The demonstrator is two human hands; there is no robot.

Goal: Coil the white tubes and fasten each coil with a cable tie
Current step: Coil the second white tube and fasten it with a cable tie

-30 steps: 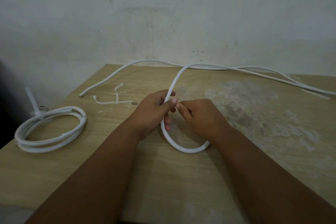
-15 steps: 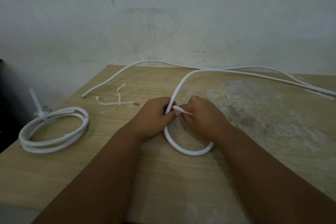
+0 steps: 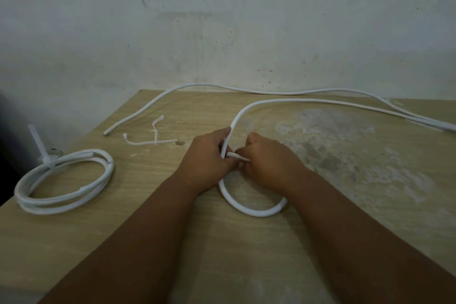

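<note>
Head camera is looking down at our two hands; what are we gripping?
— We are curling our left hand (image 3: 207,155) round the long white flexible tube (image 3: 254,213), just where it is rising out of its loop. Our right hand (image 3: 269,163) is pinching the cut tube end (image 3: 233,155), which is poking out toward the left fingers.
— And where is that tube lying?
— It is looping on the pale wooden table (image 3: 370,192) right in front of our wrists, then running away toward the far right edge.
— What else are we seeing?
— A second loose white tube (image 3: 283,93) is trailing along the table's back edge, by the grey plaster wall (image 3: 222,20). A finished coil of white tube (image 3: 61,201) is sitting at the left, well apart from our hands, with a white plastic cable tie (image 3: 35,142) sticking up from it. Two spare white cable ties (image 3: 148,142) are lying crossed between that coil and our left hand.
</note>
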